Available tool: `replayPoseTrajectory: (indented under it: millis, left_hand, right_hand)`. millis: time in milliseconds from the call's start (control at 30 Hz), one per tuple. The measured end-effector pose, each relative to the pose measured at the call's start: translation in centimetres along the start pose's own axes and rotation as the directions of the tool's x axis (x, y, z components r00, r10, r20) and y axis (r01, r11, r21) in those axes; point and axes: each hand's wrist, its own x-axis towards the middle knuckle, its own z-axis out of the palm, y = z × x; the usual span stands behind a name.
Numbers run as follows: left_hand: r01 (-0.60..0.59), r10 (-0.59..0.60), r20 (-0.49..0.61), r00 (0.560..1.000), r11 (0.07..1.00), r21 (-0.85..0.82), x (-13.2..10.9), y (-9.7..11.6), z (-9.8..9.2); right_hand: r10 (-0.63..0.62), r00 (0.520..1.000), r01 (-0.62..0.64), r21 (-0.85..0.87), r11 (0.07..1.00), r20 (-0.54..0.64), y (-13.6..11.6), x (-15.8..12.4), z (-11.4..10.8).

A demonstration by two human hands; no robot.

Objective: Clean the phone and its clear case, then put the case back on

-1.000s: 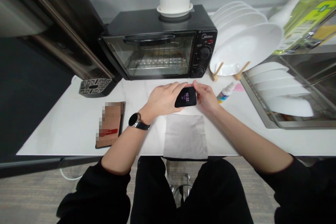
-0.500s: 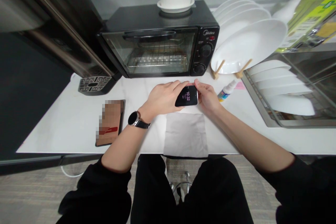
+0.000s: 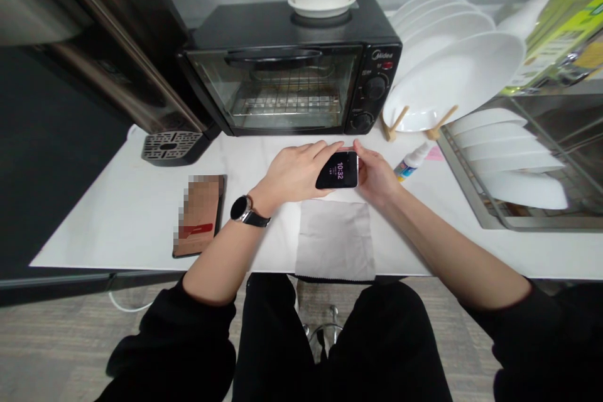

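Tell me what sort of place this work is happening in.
Most likely a kitchen or pantry counter: there's a black toaster oven against the wall, white plates standing on edge beside it, and more white dishes in a metal basin on the right.

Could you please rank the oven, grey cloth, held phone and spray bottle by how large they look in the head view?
1. Oven
2. Grey cloth
3. Phone, by its visible part; the left hand covers some
4. Spray bottle
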Motion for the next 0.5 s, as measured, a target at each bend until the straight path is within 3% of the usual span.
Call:
replayPoseTrajectory:
  millis: [200,400,500]
  left_hand:
    - [0.045,-0.046,-0.002,0.999,0.999,-0.028,0.05,0.52,-0.22]
    - [0.081,-0.077,0.038,0.996,0.988,-0.134,0.26,0.82,-0.49]
    - [0.121,-0.117,0.038,0.992,0.98,-0.155,0.29,0.81,-0.36]
  right_hand:
    - [-0.019,1.0,0.019,0.043,0.999,0.004,0.36,0.26,0.19]
    - [-0.165,0.986,0.167,0.061,0.984,-0.031,0.45,0.32,0.57]
    - [-0.203,0.979,0.203,0.062,0.977,0.005,0.4,0.27,0.66]
